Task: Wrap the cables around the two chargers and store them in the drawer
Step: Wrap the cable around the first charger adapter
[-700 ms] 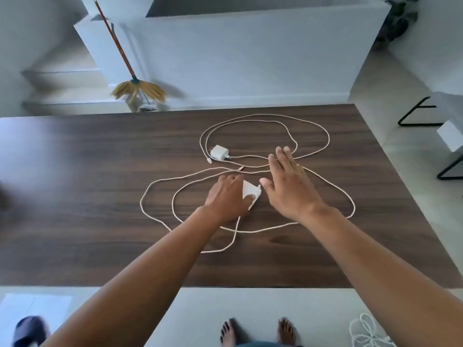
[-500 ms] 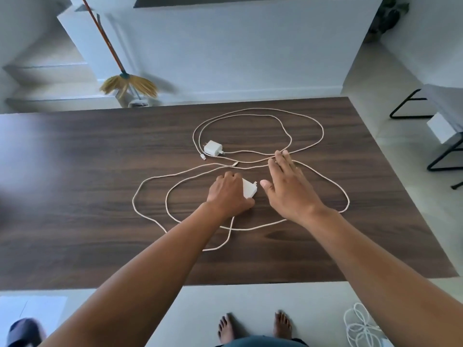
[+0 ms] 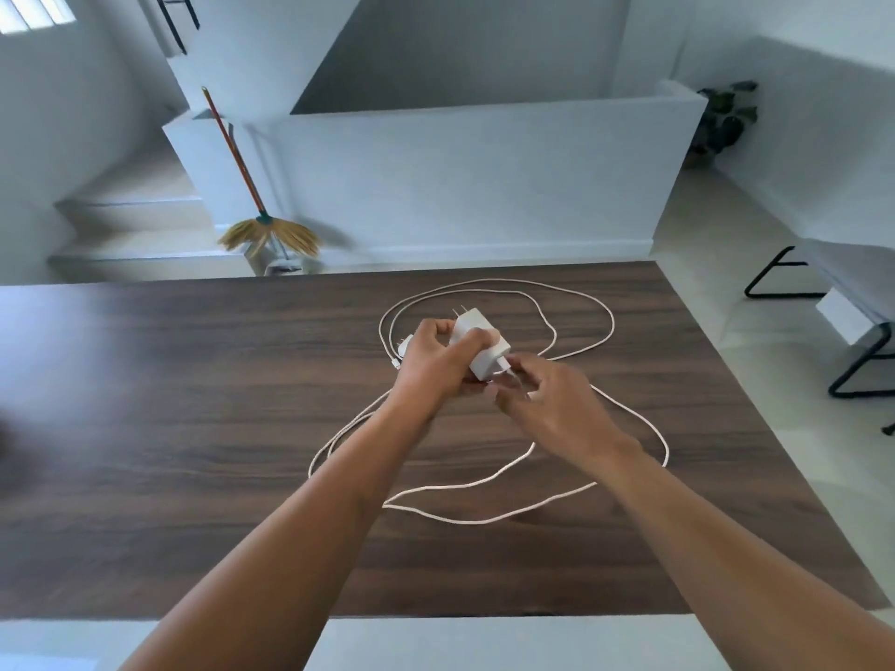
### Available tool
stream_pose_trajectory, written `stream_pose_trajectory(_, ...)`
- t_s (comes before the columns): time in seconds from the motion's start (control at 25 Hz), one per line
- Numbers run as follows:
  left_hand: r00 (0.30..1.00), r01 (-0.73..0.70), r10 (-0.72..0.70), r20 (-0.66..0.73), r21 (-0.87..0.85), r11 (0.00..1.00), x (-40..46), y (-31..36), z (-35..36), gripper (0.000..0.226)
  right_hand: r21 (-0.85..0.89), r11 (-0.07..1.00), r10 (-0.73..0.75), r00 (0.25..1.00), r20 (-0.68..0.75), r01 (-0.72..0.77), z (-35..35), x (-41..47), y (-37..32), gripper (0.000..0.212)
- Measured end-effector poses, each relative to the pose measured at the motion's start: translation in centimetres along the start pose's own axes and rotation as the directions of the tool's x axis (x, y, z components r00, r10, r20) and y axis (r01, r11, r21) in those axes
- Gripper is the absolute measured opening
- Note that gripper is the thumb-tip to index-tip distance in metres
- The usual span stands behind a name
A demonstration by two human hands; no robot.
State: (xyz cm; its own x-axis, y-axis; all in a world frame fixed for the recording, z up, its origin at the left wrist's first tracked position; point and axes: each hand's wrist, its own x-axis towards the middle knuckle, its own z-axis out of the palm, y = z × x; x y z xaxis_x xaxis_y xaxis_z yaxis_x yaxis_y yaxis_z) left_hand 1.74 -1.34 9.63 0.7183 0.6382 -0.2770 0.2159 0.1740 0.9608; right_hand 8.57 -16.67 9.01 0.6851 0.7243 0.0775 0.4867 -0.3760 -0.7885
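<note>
My left hand point(image 3: 438, 363) grips a white charger point(image 3: 479, 339), lifted above the dark wooden table point(image 3: 193, 428) with its prongs pointing away from me. My right hand point(image 3: 547, 404) pinches the white cable right where it leaves the charger's near end. That cable point(image 3: 484, 518) trails down and lies in wide loops on the table under my arms. A second white charger point(image 3: 404, 345) lies on the table, mostly hidden behind my left hand. Its cable point(image 3: 581, 302) loops toward the table's far edge. No drawer is in view.
A broom point(image 3: 256, 225) leans against a low white wall point(image 3: 484, 186) beyond the table. Black metal chair legs point(image 3: 775, 278) stand on the floor to the right. Steps rise at the far left. A potted plant point(image 3: 724, 118) sits at the back right.
My left hand has lifted the near charger off the table. My right hand, flat on the table before, now pinches the cable at the charger. The camera view has tilted upward.
</note>
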Motion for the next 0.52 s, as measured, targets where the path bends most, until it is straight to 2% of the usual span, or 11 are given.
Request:
stream_pose_trajectory(0.04, 0.999, -0.031, 0.032, 0.031, -0.044, 0.999, -0.5, 0.8, 0.1, 0.066, 0.020, 0.999, -0.029, 0.998, -0.054, 0.030, -0.4, 0.2, -0.6, 0.019)
stream_pose_trajectory(0.08, 0.996, -0.056, 0.060, 0.059, -0.073, 0.996, -1.0, 1.6, 0.0, 0.065, 0.037, 0.998, -0.056, 0.995, -0.086, 0.059, -1.0, 0.5, -1.1, 0.020)
stream_pose_trajectory(0.16, 0.987, -0.072, 0.082, 0.139, -0.076, 0.995, -2.1, 3.2, -0.7, 0.046, 0.046, 0.994, -0.096, 0.992, -0.079, 0.100, -2.9, 1.0, -2.4, 0.032)
stream_pose_trajectory(0.24, 0.965, -0.060, 0.063, 0.255, -0.018, 0.998, -3.0, 4.1, -1.7, 0.028, 0.019, 0.993, -0.118, 0.993, -0.009, 0.119, -5.1, 1.5, -3.4, 0.031)
stream_pose_trajectory(0.36, 0.925, -0.087, 0.049, 0.376, 0.086, 0.992, -4.0, 5.0, -3.1, 0.054, -0.063, 0.988, -0.139, 0.987, 0.079, 0.144, -7.4, 2.9, -4.9, 0.022)
stream_pose_trajectory(0.4, 0.914, -0.120, 0.057, 0.402, 0.132, 0.984, -4.3, 5.2, -3.2, 0.056, -0.076, 0.987, -0.136, 0.986, 0.094, 0.143, -7.9, 3.4, -5.4, 0.021)
stream_pose_trajectory(0.52, 0.898, -0.231, 0.104, 0.427, 0.258, 0.938, -5.1, 5.5, -2.6, 0.031, -0.115, 0.983, -0.126, 0.982, 0.142, 0.143, -8.6, 4.3, -6.8, 0.018)
